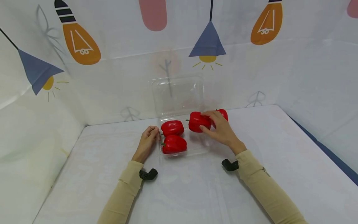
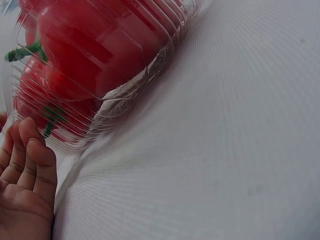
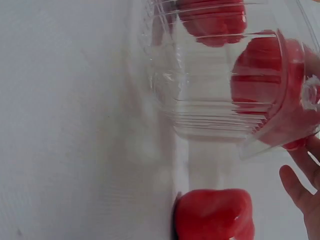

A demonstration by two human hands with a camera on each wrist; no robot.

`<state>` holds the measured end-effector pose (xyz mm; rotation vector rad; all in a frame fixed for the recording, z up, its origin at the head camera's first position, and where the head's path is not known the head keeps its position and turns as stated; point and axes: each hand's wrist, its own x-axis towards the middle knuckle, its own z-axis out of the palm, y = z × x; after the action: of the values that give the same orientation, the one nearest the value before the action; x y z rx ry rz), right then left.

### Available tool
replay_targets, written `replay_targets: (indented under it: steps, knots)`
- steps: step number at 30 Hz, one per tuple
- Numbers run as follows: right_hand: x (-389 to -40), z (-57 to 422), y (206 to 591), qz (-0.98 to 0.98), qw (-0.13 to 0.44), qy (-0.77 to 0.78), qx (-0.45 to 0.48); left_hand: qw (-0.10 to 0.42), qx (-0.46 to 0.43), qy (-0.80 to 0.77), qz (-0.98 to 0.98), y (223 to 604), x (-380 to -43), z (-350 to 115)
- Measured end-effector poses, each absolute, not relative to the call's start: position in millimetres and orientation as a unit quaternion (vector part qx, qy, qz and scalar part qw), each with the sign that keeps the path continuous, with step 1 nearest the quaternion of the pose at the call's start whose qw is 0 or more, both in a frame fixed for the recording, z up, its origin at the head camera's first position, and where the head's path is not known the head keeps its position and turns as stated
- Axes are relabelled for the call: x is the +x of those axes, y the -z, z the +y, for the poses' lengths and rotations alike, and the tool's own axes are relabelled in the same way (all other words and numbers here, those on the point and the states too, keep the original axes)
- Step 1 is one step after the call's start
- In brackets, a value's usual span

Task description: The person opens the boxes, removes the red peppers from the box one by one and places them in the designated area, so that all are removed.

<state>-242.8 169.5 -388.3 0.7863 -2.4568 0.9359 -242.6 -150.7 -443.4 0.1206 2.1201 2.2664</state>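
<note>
Loading seems underway: right hand (image 1: 221,129) pinches blocky red bell pepper (image 1: 196,121) at right side of open, clear plastic box (image 1: 197,147); left hand (image 1: 146,141) pinches box's left edge. Next move likely calls for lowering, release.

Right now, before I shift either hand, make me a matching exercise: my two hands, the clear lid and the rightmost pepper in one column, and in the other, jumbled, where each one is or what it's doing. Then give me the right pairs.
Column one
1. Left hand
2. Right hand
3. Clear lid
4. Rightmost pepper

Column two
A. Raised at the back of the container
B. Outside the container, partly hidden in the head view
C. Gripping a red pepper
D. At the container's left side

Right pairs: 1-D, 2-C, 3-A, 4-B
</note>
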Motion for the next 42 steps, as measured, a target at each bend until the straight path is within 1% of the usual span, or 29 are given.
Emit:
replay_targets:
  steps: [5, 12, 18, 23, 27, 30, 34, 38, 42]
  knots:
    - [-243.9, 173.4, 386.5, -0.874, 0.203, -0.353, 0.267, 0.031, 0.034, -0.732, 0.68, 435.5, -238.6, -150.1]
    - [-242.7, 176.8, 384.7, -0.882, 0.202, -0.353, 0.24, 0.032, 0.03, -0.724, 0.688, 422.7, -230.8, -146.3]
    - [-242.0, 179.7, 383.2, -0.885, 0.2, -0.359, 0.219, 0.032, 0.03, -0.733, 0.678, 437.2, -239.2, -149.5]
    - [-242.9, 183.3, 381.8, -0.883, 0.199, -0.373, 0.204, 0.019, 0.033, -0.731, 0.681, 444.8, -243.2, -150.2]
    - [-242.8, 186.2, 380.2, -0.882, 0.198, -0.382, 0.193, 0.012, 0.043, -0.729, 0.683, 445.2, -242.6, -149.5]
    - [-243.0, 188.8, 379.8, -0.882, 0.202, -0.384, 0.185, 0.021, 0.044, -0.73, 0.682, 436.2, -237.7, -147.7]
    - [-244.2, 192.7, 380.3, -0.882, 0.198, -0.393, 0.169, 0.034, 0.035, -0.731, 0.68, 433.4, -237.8, -148.4]
    - [-242.9, 196.0, 378.0, -0.879, 0.19, -0.411, 0.148, 0.028, 0.031, -0.731, 0.681, 442.3, -242.8, -150.7]
    - [-242.2, 199.1, 375.8, -0.874, 0.202, -0.421, 0.135, 0.018, 0.032, -0.728, 0.684, 444.2, -242.8, -150.1]
